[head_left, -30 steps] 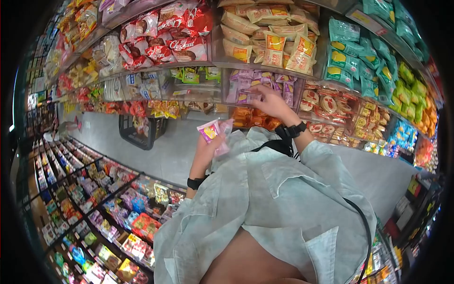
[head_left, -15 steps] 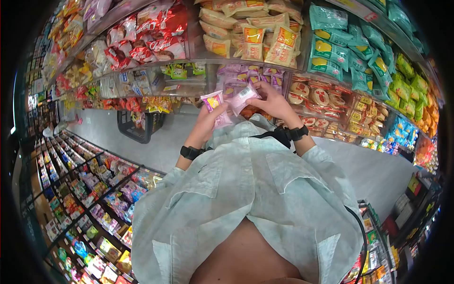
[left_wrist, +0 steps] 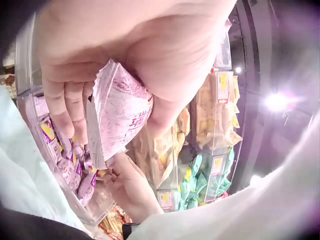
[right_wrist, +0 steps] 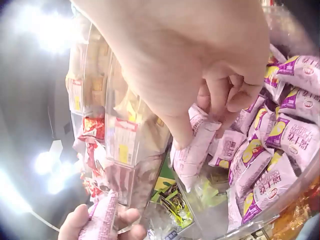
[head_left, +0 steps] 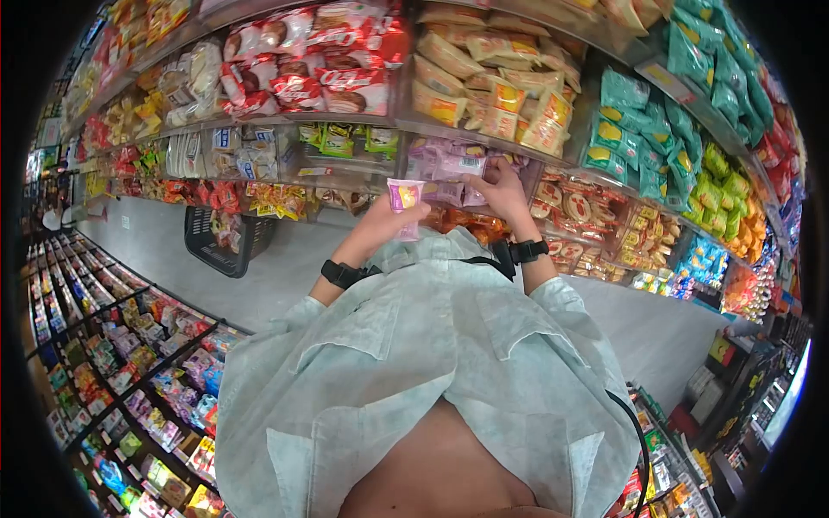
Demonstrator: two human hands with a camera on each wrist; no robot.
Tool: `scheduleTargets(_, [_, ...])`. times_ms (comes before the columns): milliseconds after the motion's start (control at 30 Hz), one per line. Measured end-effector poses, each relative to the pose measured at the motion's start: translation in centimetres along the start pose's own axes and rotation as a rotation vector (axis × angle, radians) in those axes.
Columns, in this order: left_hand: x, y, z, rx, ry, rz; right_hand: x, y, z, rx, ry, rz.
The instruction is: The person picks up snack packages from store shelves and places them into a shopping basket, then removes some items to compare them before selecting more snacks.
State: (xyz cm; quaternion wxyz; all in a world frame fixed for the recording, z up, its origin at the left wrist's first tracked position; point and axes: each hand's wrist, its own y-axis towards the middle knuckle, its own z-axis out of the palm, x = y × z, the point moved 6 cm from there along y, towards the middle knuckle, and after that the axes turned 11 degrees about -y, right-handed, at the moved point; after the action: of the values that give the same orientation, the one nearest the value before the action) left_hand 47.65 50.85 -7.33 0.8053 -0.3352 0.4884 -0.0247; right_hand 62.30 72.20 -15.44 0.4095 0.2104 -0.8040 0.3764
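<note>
My left hand (head_left: 384,222) grips a small pink-purple snack packet (head_left: 406,197) upright in front of the shirt. In the left wrist view that packet (left_wrist: 122,112) sits between thumb and fingers, its crimped edge facing the camera. My right hand (head_left: 505,192) is over the clear bin of matching purple packets (head_left: 432,160). In the right wrist view, thumb and fingers of this hand (right_wrist: 195,55) pinch one pink-purple packet (right_wrist: 197,150) by its upper end, near the bin's divider. Several like packets (right_wrist: 292,137) lie loose beside it in the bin.
Shelf bins hold beige packets (head_left: 492,60), red chocolate-pie bags (head_left: 311,73) and teal packets (head_left: 626,129). Round biscuits (head_left: 574,203) sit right of the purple bin. A black shopping basket (head_left: 229,246) stands on the grey floor at left. Another display rack (head_left: 138,363) runs behind it.
My right hand first reached into the purple bin, then held a packet beside the left hand's packet. Now it is back over the bin with a packet. The left hand keeps its packet.
</note>
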Motion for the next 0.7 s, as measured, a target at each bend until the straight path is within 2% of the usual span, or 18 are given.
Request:
scheduleTargets(33, [0.2, -0.3, -1.3, 0.003, -0.006, -0.003, 1.7, 0.1, 0.3, -0.025, -0.084, -0.012])
scheduleTargets(100, [0.3, -1.2, -3.7, -0.01, -0.051, 0.009, 0.2, 3.1, 1.9, -0.127, -0.209, -0.049])
scheduleTargets(133, [0.2, -1.8, -4.9, -0.027, -0.09, 0.025, 1.3, 3.6, 2.6, -0.179, -0.271, -0.066])
scheduleTargets(167, [0.2, -2.3, -6.1, -0.041, -0.13, 0.04, 2.3, 3.4, 2.7, -0.26, -0.486, -0.091])
scheduleTargets(267, [0.6, -4.0, -9.3, -0.074, -0.277, 0.051, 3.1, 1.8, 4.6, -0.218, -0.279, -0.067])
scheduleTargets(300, [1.0, -4.5, -10.3, -0.068, -0.316, 0.042, 3.7, 1.0, 4.9, -0.226, -0.371, -0.094])
scheduleTargets(400, [2.7, -5.5, -13.3, -0.032, -0.392, 0.003, 5.0, -2.1, 6.8, -0.067, -0.255, -0.113])
scheduleTargets(433, [3.4, -5.8, -14.1, -0.016, -0.393, -0.014, 6.7, -3.5, 7.6, 0.016, -0.281, -0.08])
scheduleTargets(567, [4.8, -6.2, -16.1, 0.092, -0.317, -0.062, 8.9, -7.6, 12.1, 0.16, -0.2, -0.1])
scheduleTargets(667, [4.2, -5.5, -15.4, 0.088, -0.055, 0.008, 12.7, -10.9, 14.7, 0.26, -0.237, -0.125])
scheduleTargets(700, [4.4, -4.7, -14.9, 0.192, 0.105, 0.027, 12.7, -11.6, 15.3, 0.252, -0.238, -0.133])
